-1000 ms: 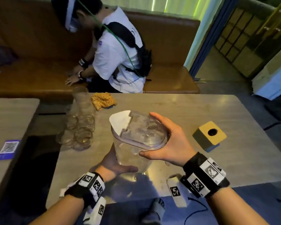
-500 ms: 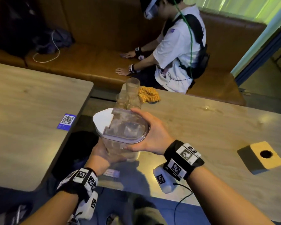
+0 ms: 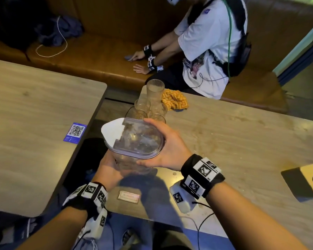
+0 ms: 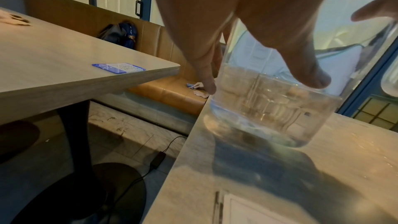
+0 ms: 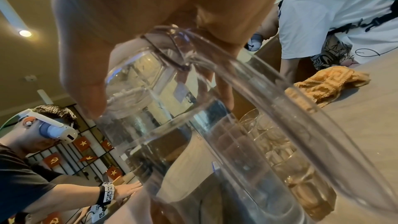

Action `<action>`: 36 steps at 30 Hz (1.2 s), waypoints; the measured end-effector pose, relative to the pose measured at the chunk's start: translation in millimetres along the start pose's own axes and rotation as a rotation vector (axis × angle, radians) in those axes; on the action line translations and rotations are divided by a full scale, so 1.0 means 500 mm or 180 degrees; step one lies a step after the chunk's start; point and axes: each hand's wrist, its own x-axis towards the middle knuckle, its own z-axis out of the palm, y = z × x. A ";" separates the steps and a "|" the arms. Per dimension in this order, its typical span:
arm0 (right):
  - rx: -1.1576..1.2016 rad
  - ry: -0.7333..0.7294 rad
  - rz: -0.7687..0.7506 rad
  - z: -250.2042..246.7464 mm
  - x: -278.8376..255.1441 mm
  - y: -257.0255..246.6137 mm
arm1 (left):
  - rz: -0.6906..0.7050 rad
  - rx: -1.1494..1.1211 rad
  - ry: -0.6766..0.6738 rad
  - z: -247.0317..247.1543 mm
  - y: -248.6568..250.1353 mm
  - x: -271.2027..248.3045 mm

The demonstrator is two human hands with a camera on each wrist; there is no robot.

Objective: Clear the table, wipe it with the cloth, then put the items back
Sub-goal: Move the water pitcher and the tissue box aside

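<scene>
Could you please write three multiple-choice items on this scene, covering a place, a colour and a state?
1. Where does the cloth lie?
A. On the table beside the glasses
B. On the bench
C. On the floor

2. What colour is the cloth?
A. Blue
B. Orange-yellow
C. White

3. How is the clear pitcher held?
A. One hand
B. Both hands
C. Unheld

Answers: 1 A, it lies on the table by the glasses. 2 B, its weave shows orange-yellow. 3 B, the left hand grips its body and the right hand its lid rim.
</scene>
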 end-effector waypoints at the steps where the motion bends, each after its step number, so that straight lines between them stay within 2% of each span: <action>1: -0.0013 0.0001 -0.0001 0.002 0.001 0.002 | 0.0075 0.0088 0.0048 0.001 0.003 -0.002; 4: -0.0034 -0.0021 0.0042 0.007 0.004 0.009 | 0.0082 0.0085 0.0007 -0.004 -0.019 0.013; 13: -0.0045 -0.0073 0.0063 0.010 -0.001 0.016 | 0.0058 0.0709 0.0011 -0.013 -0.025 0.027; 21: -0.0223 -0.0182 0.0057 0.010 -0.011 0.009 | 0.0104 0.0793 -0.0053 -0.023 -0.023 0.016; 27: -0.0305 -0.0102 0.0028 -0.017 -0.062 0.022 | -0.0285 0.1479 0.0526 -0.004 -0.031 -0.076; 29: -0.0345 0.0021 0.0171 -0.035 -0.106 0.040 | -0.0314 0.1711 0.0291 0.026 -0.040 -0.125; 31: -0.0428 0.0141 0.0401 -0.061 -0.165 0.061 | -0.0162 0.1891 -0.0071 0.070 -0.050 -0.155; 33: -0.0515 0.0286 0.0662 -0.097 -0.236 0.080 | 0.0141 0.1922 -0.0577 0.133 -0.036 -0.165; 36: -0.0599 0.0768 0.1087 -0.171 -0.354 0.107 | 0.0700 0.1803 -0.1421 0.271 0.043 -0.165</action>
